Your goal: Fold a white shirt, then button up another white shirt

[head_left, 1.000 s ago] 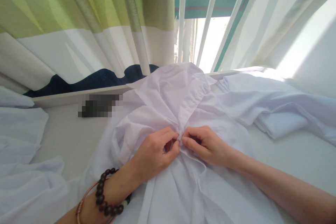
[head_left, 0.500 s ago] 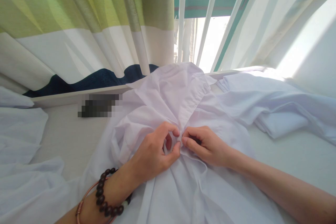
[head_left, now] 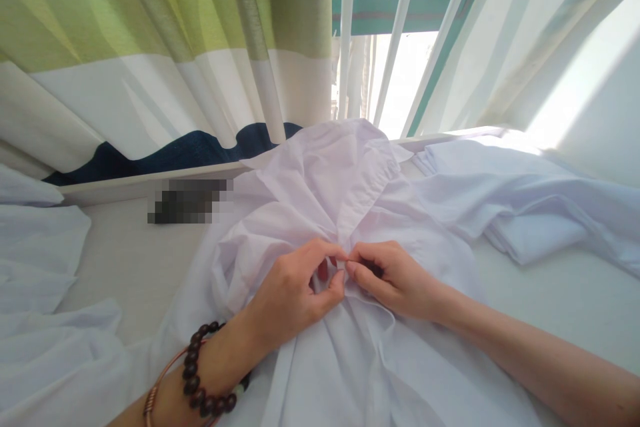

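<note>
A white shirt [head_left: 325, 193] lies crumpled on a pale flat surface, its collar toward the window. My left hand [head_left: 290, 293], with dark bead bracelets on the wrist, pinches the shirt's front edge just below the collar. My right hand [head_left: 390, 277] pinches the facing edge, thumb against forefinger. The fingertips of both hands meet at the same spot on the placket. Whatever lies between the fingertips is too small to make out.
More white cloth lies at the right [head_left: 525, 207] and at the left [head_left: 45, 260]. A blurred dark object [head_left: 187, 203] sits by the ledge. Behind it hang a green, white and navy curtain [head_left: 165, 60] and a barred window [head_left: 395, 33].
My left forefinger and thumb have opened a little and then closed again on the shirt's edge. My right hand has hardly moved.
</note>
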Action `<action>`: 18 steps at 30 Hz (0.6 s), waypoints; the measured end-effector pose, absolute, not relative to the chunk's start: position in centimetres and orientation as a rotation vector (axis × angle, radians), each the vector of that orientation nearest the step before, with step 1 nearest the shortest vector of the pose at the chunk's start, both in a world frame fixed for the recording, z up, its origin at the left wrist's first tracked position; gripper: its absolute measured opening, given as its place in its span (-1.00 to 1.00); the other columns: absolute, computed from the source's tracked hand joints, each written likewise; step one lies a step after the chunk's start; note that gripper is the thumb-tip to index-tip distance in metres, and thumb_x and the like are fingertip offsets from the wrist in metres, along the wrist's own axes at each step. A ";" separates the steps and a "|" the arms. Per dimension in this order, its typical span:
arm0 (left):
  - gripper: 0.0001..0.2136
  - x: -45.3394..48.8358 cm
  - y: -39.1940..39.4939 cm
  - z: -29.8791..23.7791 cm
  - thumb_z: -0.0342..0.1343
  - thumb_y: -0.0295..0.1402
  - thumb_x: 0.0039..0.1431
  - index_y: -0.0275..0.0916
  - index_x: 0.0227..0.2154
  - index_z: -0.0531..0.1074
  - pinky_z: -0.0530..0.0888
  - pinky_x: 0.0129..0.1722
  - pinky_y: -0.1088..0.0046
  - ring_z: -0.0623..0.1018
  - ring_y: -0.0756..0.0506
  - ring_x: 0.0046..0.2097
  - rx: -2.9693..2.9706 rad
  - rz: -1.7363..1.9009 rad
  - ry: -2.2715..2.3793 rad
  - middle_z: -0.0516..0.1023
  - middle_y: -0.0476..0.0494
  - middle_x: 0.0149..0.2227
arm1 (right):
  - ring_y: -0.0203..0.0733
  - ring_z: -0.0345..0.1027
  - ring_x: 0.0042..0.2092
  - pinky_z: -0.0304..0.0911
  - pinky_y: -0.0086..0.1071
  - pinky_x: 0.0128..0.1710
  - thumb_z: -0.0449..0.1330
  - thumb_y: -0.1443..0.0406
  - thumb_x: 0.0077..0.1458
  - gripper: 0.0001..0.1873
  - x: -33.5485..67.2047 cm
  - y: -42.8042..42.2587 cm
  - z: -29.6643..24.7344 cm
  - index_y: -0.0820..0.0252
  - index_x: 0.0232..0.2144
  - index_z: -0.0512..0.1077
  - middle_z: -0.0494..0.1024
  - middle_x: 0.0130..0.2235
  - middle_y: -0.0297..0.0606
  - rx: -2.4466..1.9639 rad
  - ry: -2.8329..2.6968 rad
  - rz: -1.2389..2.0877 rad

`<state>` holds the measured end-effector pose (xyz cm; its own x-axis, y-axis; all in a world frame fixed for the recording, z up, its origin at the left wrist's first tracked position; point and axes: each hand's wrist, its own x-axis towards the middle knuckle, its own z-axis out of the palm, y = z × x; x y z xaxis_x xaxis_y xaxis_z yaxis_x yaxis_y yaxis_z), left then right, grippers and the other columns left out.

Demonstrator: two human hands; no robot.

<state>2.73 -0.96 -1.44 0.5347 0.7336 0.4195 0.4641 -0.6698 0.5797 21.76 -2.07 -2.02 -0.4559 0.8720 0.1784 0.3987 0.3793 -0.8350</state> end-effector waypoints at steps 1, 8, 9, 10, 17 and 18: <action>-0.84 2.8 -1.0 -1.5 0.10 -0.52 0.09 -0.24 -0.24 0.41 0.40 -0.42 0.65 0.45 0.10 -0.46 2.380 0.925 0.990 0.48 0.07 -0.42 | -0.41 0.02 -0.56 -0.04 -0.50 -0.54 0.01 0.34 0.18 -0.75 21.8 -2.1 -2.0 0.18 -0.55 0.21 0.19 -0.61 -0.49 -1.093 -2.019 0.974; -0.86 2.6 -0.9 -1.7 0.11 -0.54 0.10 -0.23 -0.28 0.43 0.41 -0.38 0.66 0.47 0.10 -0.45 2.383 0.967 1.000 0.54 0.09 -0.41 | -0.41 0.09 -0.54 0.00 -0.50 -0.51 -0.01 0.34 0.21 -0.76 21.8 -2.1 -1.7 0.19 -0.52 0.24 0.26 -0.58 -0.46 -1.099 -2.024 0.971; -0.86 2.6 -0.9 -1.6 0.10 -0.54 0.10 -0.23 -0.28 0.43 0.41 -0.39 0.67 0.46 0.11 -0.46 2.371 0.960 1.006 0.53 0.10 -0.42 | -0.41 0.08 -0.54 -0.01 -0.49 -0.50 0.00 0.34 0.21 -0.76 21.7 -2.1 -1.8 0.18 -0.52 0.23 0.25 -0.58 -0.46 -1.096 -2.032 0.964; -0.87 2.6 -0.9 -1.6 0.09 -0.53 0.11 -0.22 -0.29 0.43 0.41 -0.41 0.67 0.45 0.11 -0.47 2.357 0.951 1.014 0.53 0.10 -0.43 | -0.41 0.08 -0.54 -0.01 -0.49 -0.50 0.00 0.34 0.21 -0.76 21.7 -2.1 -1.8 0.18 -0.52 0.22 0.24 -0.58 -0.47 -1.092 -2.041 0.955; -0.85 2.6 -1.1 -1.1 0.11 -0.49 0.06 -0.22 -0.27 0.37 0.39 -0.47 0.64 0.42 0.09 -0.51 2.336 0.865 1.021 0.42 0.11 -0.49 | -0.41 0.04 -0.54 -0.01 -0.50 -0.51 0.00 0.35 0.20 -0.77 21.7 -2.2 -2.0 0.19 -0.52 0.24 0.22 -0.59 -0.48 -1.075 -2.045 0.948; -0.86 2.6 -1.1 -1.1 0.11 -0.48 0.06 -0.22 -0.28 0.36 0.39 -0.46 0.64 0.42 0.09 -0.51 2.341 0.868 1.031 0.42 0.11 -0.49 | -0.41 0.05 -0.54 0.00 -0.51 -0.51 0.00 0.36 0.19 -0.78 21.8 -2.2 -2.0 0.19 -0.51 0.25 0.23 -0.58 -0.48 -1.072 -2.040 0.954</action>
<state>2.58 -1.08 -1.12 0.5262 0.7668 0.3675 0.4929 -0.6272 0.6030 21.76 -2.20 -1.97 -0.4657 0.8625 0.1981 0.4010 0.4052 -0.8216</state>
